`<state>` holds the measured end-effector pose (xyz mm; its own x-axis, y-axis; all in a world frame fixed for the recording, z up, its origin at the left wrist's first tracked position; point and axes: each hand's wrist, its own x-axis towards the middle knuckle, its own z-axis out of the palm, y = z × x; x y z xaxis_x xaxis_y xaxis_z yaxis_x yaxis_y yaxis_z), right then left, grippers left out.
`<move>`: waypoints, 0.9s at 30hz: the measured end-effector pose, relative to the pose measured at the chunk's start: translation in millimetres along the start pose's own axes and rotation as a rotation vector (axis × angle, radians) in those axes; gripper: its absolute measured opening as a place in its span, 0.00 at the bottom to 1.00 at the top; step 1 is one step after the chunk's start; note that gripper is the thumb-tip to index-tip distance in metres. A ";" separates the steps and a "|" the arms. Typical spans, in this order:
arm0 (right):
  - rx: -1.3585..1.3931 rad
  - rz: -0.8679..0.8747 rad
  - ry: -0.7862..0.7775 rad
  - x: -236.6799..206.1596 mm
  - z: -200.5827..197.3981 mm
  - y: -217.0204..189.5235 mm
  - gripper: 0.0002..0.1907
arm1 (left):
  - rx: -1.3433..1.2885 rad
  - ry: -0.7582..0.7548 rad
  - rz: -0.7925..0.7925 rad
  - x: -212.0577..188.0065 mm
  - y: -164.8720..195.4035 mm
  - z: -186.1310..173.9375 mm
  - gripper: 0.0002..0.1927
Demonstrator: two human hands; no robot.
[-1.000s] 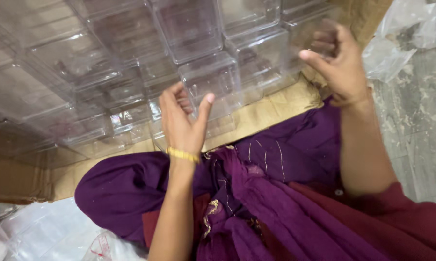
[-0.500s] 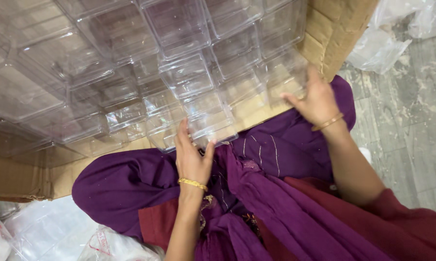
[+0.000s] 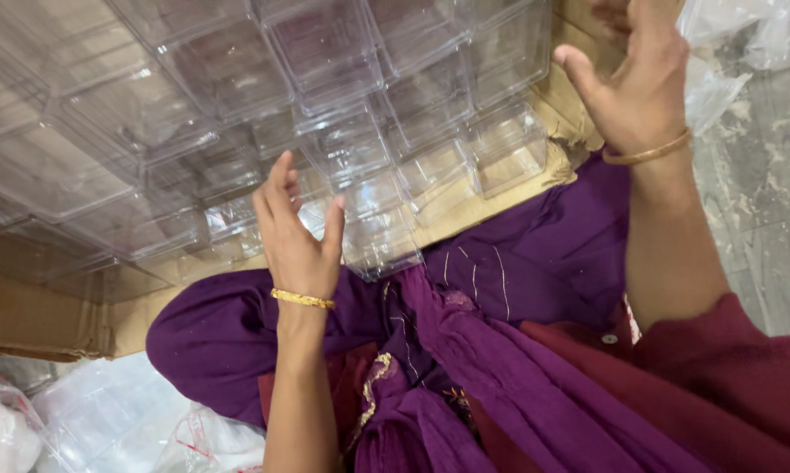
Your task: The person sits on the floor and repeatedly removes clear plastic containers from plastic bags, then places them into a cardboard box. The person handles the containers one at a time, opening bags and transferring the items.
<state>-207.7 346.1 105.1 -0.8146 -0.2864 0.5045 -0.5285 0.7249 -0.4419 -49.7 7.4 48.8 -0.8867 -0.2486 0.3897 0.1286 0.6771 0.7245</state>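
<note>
Nearest, at the lower left: crumpled plastic bags (image 3: 106,420) on the ground. Beside them, folds of purple cloth (image 3: 518,263) with thin gold stitching, draped over the lap and reaching up to the edge of a cardboard carton (image 3: 36,315).

Next, the left hand (image 3: 294,232), gold bangle (image 3: 302,299) at the wrist. Open, fingers spread and raised, gripping nothing. Hovers at the near edge of the clear plastic boxes (image 3: 351,131), fingertips over the front row; cannot tell whether touching.

Beyond the hand, the clear plastic boxes themselves. Packed in tight rows inside the carton and stacked in layers, filling most of the upper left. Square, thin-walled, fully see-through, with glossy faces catching the light and the brown cardboard showing through the lowest ones. Apparently all empty.

Judged from the look: light, stiff, smooth and rather slippery, likely to crack or scuff under a hard squeeze. Best taken by two opposite side walls near the corners, where stiffest, not by the middle of a thin panel. Probably liable to drag neighbours along, being so closely packed.

Farther, at the upper right: the right hand (image 3: 636,79), plain bangle (image 3: 647,155) at the wrist. Open too, thumb out, fingers loosely bent and partly cut off by the frame, clear of the boxes, above the carton's far corner. Nothing seen in it.

Farthest right: grey floor (image 3: 763,201) and another clear bag (image 3: 754,35).
</note>
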 end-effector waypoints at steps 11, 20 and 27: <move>-0.303 -0.276 -0.482 -94.7 96.3 -63.7 0.30 | -0.146 0.026 -0.013 -38.7 40.0 6.1 0.11; 0.792 0.132 -0.762 -104.6 17.2 -61.2 0.31 | -0.908 -0.310 -0.311 -63.5 25.2 4.8 0.26; 0.721 -0.010 -0.595 -131.1 24.6 -70.2 0.41 | -1.742 -0.858 -0.749 -86.7 41.8 41.0 0.49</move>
<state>-69.7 317.3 51.7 -0.6923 -0.7087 0.1358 -0.3943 0.2139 -0.8937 14.4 85.7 22.0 -0.8248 0.5568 -0.0989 -0.5378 -0.7181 0.4417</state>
